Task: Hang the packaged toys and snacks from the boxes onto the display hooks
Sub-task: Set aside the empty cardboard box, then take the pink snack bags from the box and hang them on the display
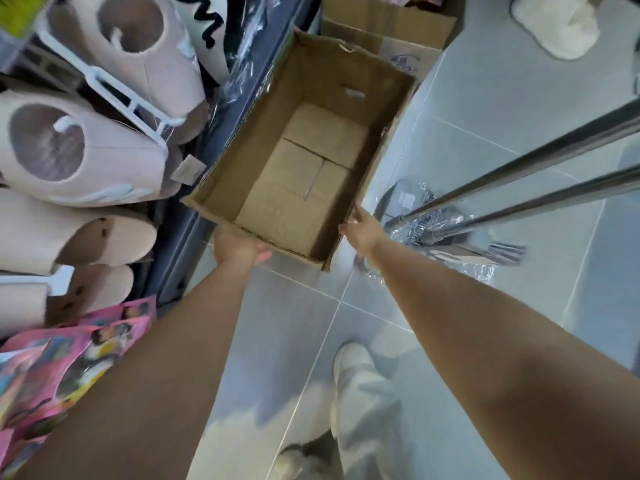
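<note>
An open brown cardboard box is held above the grey tiled floor, with only its folded bottom flaps showing inside. My left hand grips the box's near edge from underneath. My right hand presses against its near right corner, fingers along the side wall. On the left, pink plush slippers hang on white display hooks. Pink packaged toys hang at the lower left.
Two shiny metal rails cross the right side. Crumpled clear plastic wrap lies on the floor beneath them. More cardboard boxes stand beyond the held box. A dark shelf edge runs along the left. My shoe and trouser leg are below.
</note>
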The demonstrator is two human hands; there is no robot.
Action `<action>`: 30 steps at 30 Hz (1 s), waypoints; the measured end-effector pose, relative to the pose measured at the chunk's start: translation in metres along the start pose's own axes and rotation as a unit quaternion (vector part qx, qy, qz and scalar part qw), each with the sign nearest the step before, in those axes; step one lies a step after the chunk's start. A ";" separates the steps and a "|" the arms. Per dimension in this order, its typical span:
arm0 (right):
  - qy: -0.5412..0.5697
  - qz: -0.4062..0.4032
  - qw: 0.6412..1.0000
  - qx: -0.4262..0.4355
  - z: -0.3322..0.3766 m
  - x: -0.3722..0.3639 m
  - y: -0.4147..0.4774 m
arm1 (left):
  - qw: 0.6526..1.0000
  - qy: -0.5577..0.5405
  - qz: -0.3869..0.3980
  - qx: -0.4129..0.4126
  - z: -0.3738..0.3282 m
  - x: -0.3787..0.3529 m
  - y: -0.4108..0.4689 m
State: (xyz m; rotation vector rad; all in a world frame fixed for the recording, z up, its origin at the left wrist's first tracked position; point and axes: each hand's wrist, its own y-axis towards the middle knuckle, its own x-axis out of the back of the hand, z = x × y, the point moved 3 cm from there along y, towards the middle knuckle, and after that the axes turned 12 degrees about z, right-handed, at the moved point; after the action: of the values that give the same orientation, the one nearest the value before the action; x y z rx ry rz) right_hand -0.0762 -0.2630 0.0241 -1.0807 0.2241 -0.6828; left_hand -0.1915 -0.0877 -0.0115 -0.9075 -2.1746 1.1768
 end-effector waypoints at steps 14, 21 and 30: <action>0.034 0.010 0.998 0.045 0.041 0.034 -0.215 | 0.968 0.199 0.144 -0.049 -0.050 -0.069 -0.233; 0.147 -0.001 0.981 0.124 0.030 0.136 -0.357 | 0.923 0.296 0.185 -0.161 -0.080 -0.143 -0.381; 0.148 -0.019 0.977 0.153 -0.010 0.332 -0.419 | 0.897 0.319 0.195 -0.235 -0.126 -0.320 -0.478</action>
State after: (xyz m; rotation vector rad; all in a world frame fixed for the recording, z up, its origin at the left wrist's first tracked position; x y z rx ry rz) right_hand 0.0081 -0.5954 0.4336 -0.6887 0.3424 -0.8812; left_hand -0.0469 -0.4547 0.4256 -1.7167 -1.7709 0.3760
